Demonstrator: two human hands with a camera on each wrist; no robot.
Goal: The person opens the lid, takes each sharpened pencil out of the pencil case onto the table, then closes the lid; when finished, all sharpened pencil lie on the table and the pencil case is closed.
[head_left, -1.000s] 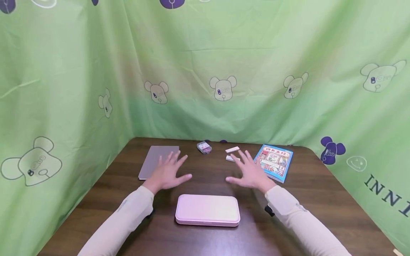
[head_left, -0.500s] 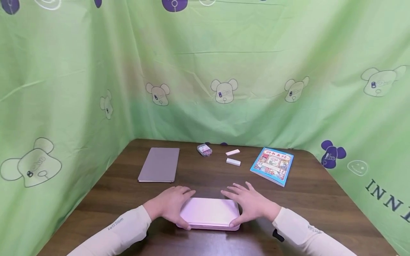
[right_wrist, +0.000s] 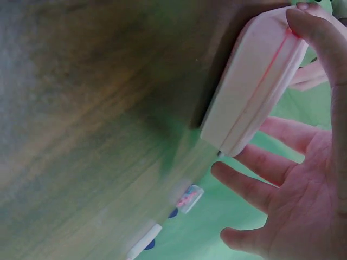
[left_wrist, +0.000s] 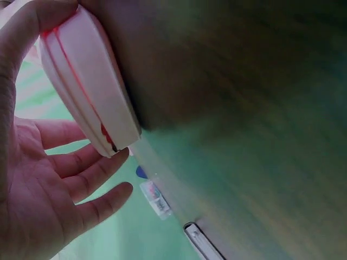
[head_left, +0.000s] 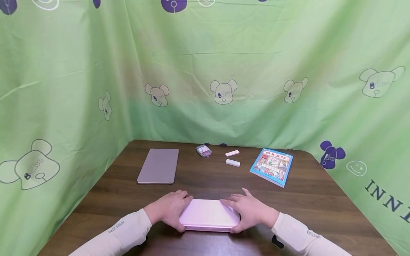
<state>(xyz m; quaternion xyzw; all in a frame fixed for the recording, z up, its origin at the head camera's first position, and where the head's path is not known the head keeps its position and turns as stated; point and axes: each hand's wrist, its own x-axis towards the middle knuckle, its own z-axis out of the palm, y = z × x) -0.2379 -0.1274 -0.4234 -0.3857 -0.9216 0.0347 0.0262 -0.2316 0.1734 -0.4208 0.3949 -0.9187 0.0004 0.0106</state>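
A flat pink case [head_left: 208, 217] with rounded corners lies near the front edge of the dark wooden table [head_left: 314, 199]. My left hand [head_left: 170, 210] holds its left end and my right hand [head_left: 251, 210] its right end. On both hands the thumb sits on the near edge and the fingers lie over the top. In the left wrist view the thumb [left_wrist: 32, 24] presses the pink case [left_wrist: 89, 86] while the fingers spread behind it. In the right wrist view the thumb [right_wrist: 320, 46] lies across the pink case [right_wrist: 255, 81] in the same way.
At the back of the table lie a closed grey notebook [head_left: 158, 166], a small clear box [head_left: 204, 150], two white blocks [head_left: 232, 153] [head_left: 232, 163] and a blue-edged picture book [head_left: 272, 166]. Green printed curtains [head_left: 205, 71] close off the table on three sides.
Both hands drew back from the middle of the table to the ends of the pink case and took hold of it. The other objects have not moved.
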